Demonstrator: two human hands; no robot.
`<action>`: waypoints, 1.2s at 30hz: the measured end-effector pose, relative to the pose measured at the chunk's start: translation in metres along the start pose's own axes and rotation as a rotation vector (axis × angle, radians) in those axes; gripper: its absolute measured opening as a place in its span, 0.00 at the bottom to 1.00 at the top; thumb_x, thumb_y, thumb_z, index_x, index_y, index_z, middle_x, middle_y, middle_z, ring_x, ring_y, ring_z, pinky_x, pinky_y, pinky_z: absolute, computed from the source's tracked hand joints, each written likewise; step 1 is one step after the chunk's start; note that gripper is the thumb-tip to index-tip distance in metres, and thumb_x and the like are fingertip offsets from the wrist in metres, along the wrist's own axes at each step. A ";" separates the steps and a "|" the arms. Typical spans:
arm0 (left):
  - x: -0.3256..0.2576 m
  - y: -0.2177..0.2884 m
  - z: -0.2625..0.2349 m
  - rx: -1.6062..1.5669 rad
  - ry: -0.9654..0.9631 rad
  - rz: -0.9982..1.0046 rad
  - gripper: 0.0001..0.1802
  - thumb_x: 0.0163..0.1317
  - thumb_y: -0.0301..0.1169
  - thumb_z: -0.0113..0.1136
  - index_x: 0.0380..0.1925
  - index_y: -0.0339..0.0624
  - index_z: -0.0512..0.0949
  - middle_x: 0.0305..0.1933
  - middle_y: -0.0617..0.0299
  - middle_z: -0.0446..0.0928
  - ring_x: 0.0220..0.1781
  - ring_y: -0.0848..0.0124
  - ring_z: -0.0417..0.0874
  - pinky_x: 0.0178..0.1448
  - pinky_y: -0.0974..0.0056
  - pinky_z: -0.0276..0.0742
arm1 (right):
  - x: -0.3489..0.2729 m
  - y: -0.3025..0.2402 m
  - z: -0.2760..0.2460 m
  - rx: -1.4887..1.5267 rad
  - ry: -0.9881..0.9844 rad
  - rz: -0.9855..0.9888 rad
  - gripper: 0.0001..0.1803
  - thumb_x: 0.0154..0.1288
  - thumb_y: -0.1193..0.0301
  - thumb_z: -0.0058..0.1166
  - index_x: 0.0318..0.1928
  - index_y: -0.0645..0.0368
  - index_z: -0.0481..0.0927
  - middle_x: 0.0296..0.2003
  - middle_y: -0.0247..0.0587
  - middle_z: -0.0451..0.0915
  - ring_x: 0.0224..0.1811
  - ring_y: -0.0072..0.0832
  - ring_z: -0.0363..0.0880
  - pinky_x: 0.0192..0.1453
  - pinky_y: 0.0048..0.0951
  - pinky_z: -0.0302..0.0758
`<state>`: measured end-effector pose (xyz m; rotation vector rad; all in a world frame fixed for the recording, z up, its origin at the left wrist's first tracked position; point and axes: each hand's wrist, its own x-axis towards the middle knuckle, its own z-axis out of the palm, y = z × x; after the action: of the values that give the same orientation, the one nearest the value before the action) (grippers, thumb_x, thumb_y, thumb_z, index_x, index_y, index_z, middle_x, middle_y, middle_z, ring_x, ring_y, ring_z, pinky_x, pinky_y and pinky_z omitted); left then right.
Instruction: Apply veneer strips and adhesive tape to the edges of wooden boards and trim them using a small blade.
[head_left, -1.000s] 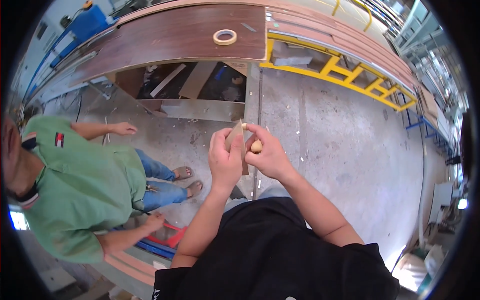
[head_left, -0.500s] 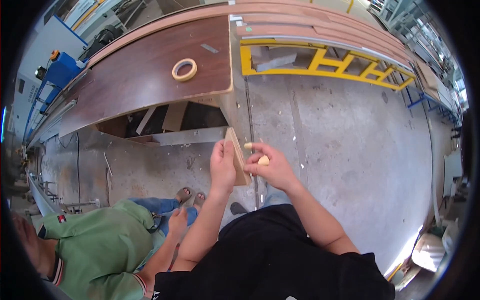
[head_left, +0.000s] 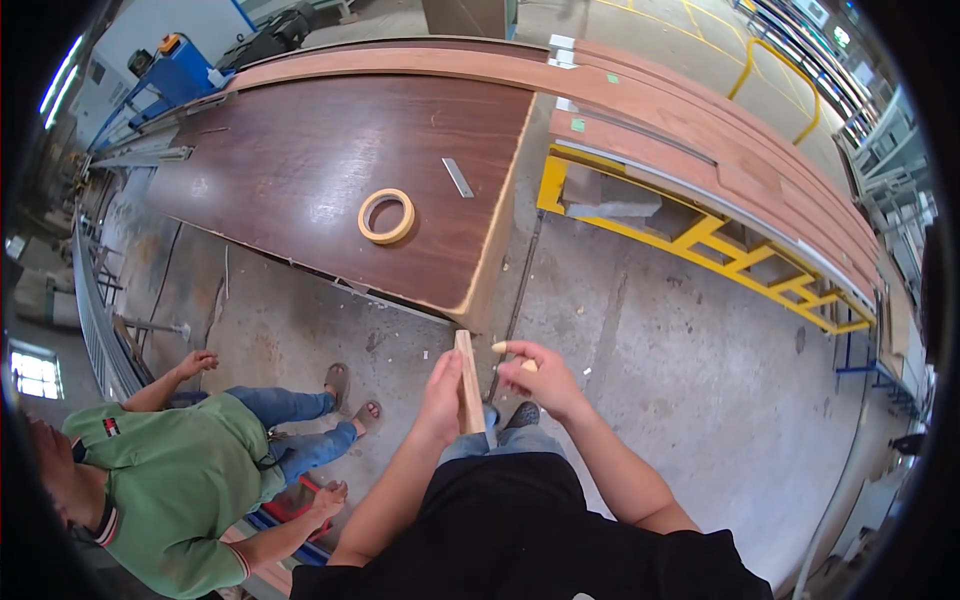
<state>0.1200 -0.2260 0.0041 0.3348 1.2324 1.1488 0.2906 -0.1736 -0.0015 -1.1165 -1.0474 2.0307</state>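
My left hand (head_left: 438,398) is closed around a narrow piece of wood (head_left: 467,383), held upright in front of my body near the corner of the brown table (head_left: 300,200). To its right, apart from the wood, is my right hand (head_left: 550,383). Its index finger points left, with a pale yellow covering on the tip. Another pale yellow patch shows near the thumb; whether it is worn or held is hard to tell. A roll of masking tape (head_left: 404,229) lies on the tabletop, and a short flat metal strip (head_left: 458,178) is beyond it.
At my left stands a co-worker in a green shirt (head_left: 180,465), both hands low. Long reddish boards (head_left: 690,135) lie along the far side. A yellow metal frame (head_left: 690,237) stands at the right beneath them. Concrete floor (head_left: 660,400) shows around my feet.
My view has shifted, showing more tabletop. My right hand has drawn away from the wood, which now stands more edge-on. The co-worker appears farther from me, with another hand now visible.
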 end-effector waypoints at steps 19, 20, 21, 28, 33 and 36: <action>0.116 0.112 -0.018 -0.349 -0.325 -0.237 0.27 0.65 0.38 0.50 0.63 0.47 0.58 0.46 0.55 0.67 0.44 0.58 0.78 0.28 0.65 0.80 | 0.261 -0.117 -0.042 -1.038 0.635 -0.245 0.47 0.52 0.58 0.65 0.69 0.58 0.54 0.50 0.63 0.71 0.50 0.55 0.76 0.52 0.45 0.74; 0.122 0.113 -0.018 -0.346 -0.331 -0.246 0.27 0.65 0.38 0.50 0.63 0.47 0.58 0.46 0.55 0.67 0.44 0.58 0.78 0.28 0.65 0.80 | 0.259 -0.118 -0.046 -0.943 0.584 -0.180 0.46 0.53 0.61 0.64 0.69 0.59 0.55 0.46 0.63 0.74 0.48 0.55 0.77 0.51 0.45 0.74; 0.129 0.115 -0.020 -0.299 -0.315 -0.248 0.29 0.65 0.40 0.49 0.64 0.45 0.58 0.49 0.53 0.68 0.47 0.54 0.78 0.28 0.63 0.82 | 0.258 -0.119 -0.049 -0.845 0.531 -0.116 0.45 0.53 0.64 0.63 0.68 0.60 0.55 0.42 0.63 0.77 0.46 0.55 0.78 0.51 0.44 0.75; 0.154 0.134 0.010 -0.587 -0.451 -0.178 0.41 0.61 0.46 0.56 0.67 0.38 0.52 0.61 0.49 0.65 0.58 0.47 0.73 0.48 0.53 0.82 | 0.262 -0.107 -0.086 -0.647 0.390 -0.256 0.39 0.56 0.73 0.56 0.68 0.60 0.57 0.33 0.46 0.80 0.36 0.36 0.81 0.42 0.32 0.76; 0.166 0.152 0.024 -0.355 -0.383 -0.192 0.42 0.55 0.34 0.57 0.69 0.40 0.51 0.65 0.52 0.61 0.53 0.51 0.78 0.40 0.60 0.85 | 0.250 -0.124 -0.077 -0.545 0.276 -0.446 0.36 0.56 0.76 0.52 0.68 0.58 0.59 0.34 0.42 0.77 0.34 0.30 0.78 0.42 0.28 0.74; 0.179 0.155 0.031 0.114 -0.165 -0.249 0.37 0.56 0.32 0.54 0.67 0.39 0.55 0.62 0.52 0.65 0.46 0.57 0.81 0.28 0.66 0.83 | 0.245 -0.146 -0.063 -0.500 0.147 -0.374 0.35 0.57 0.76 0.51 0.67 0.57 0.60 0.35 0.41 0.78 0.36 0.28 0.78 0.44 0.28 0.74</action>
<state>0.0503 0.0007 0.0300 0.3444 1.1602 0.8237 0.2466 0.1148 0.0008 -1.1765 -1.6009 1.4098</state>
